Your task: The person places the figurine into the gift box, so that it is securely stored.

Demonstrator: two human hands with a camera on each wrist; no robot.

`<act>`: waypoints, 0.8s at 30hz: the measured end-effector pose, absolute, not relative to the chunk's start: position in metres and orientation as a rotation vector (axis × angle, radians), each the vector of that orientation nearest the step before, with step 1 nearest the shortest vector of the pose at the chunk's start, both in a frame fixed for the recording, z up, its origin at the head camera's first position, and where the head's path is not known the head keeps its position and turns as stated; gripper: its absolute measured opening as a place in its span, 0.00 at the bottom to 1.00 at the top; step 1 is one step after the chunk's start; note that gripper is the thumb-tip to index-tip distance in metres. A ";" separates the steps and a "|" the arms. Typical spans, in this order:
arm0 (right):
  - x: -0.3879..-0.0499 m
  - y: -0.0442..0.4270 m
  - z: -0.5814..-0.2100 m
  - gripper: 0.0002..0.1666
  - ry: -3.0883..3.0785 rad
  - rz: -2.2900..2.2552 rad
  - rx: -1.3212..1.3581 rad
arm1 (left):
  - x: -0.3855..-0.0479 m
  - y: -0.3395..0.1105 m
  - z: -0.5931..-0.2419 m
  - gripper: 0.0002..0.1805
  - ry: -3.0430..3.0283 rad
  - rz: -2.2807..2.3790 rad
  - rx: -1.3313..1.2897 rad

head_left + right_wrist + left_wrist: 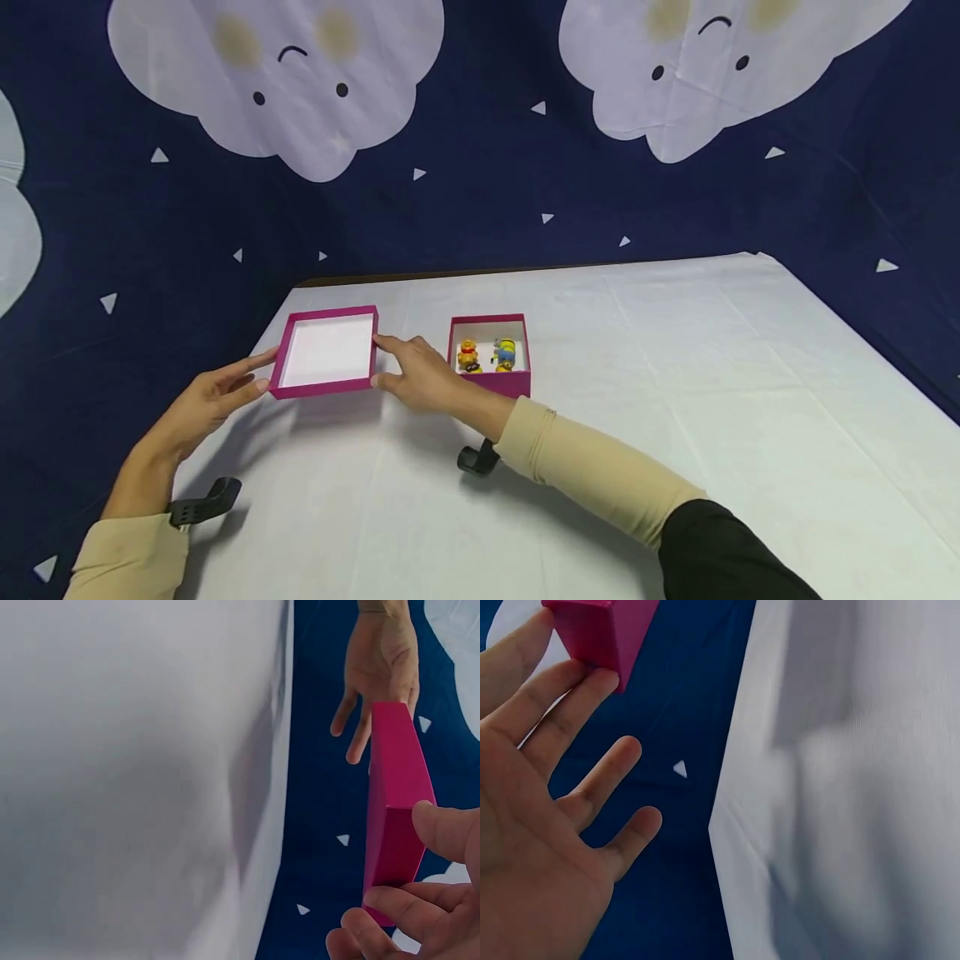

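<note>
A shallow magenta box lid (322,387) with a white inside is raised above the white table, its hollow side facing up toward the head camera. My left hand (198,408) pinches its left edge near the front corner, thumb on one side and fingers on the other. At the right edge, my right hand (420,375) grips the lid between thumb and fingers. Just right of that hand stands the open magenta box (504,384). Inside it lie a small yellow-orange bear figure (468,356), a yellow-and-blue Minion figure (506,352) and other small yellow pieces, partly hidden by the front wall.
White cloth covers the table (720,417). A dark blue backdrop (480,208) with clouds and triangles hangs behind and beside it. Black wrist-camera mounts stick out below the left wrist (206,502) and right wrist (477,458).
</note>
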State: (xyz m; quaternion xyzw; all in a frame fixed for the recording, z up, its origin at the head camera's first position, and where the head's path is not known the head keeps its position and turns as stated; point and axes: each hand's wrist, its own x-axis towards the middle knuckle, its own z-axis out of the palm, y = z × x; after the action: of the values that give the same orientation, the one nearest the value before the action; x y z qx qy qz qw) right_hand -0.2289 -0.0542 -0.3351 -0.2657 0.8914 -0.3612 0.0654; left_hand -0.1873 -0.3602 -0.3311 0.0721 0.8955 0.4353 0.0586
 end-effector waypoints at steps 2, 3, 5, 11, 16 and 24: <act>-0.229 -0.049 -0.332 0.39 2.688 -1.106 -0.810 | -0.187 -0.355 -0.330 0.32 2.730 1.339 0.227; -0.230 -0.045 -0.331 0.39 2.691 -1.109 -0.815 | -0.187 -0.351 -0.330 0.31 2.741 1.348 0.235; -0.230 -0.038 -0.328 0.39 2.697 -1.115 -0.827 | -0.187 -0.344 -0.330 0.30 2.756 1.380 0.273; -0.234 -0.015 -0.322 0.38 2.703 -1.158 -0.873 | -0.192 -0.324 -0.327 0.28 2.774 1.453 0.390; -0.238 0.004 -0.320 0.39 2.694 -1.211 -0.889 | -0.196 -0.305 -0.324 0.28 2.725 1.521 0.393; -0.243 0.030 -0.320 0.38 2.683 -1.272 -0.860 | -0.205 -0.278 -0.323 0.30 2.613 1.662 0.357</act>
State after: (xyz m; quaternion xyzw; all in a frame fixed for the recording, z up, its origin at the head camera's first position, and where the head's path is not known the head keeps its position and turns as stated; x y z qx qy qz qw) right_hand -0.2427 0.0302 -0.3197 -0.2782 0.8676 -0.4113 0.0250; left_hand -0.2049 -0.2780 -0.3230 0.1144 0.8381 0.5332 0.0123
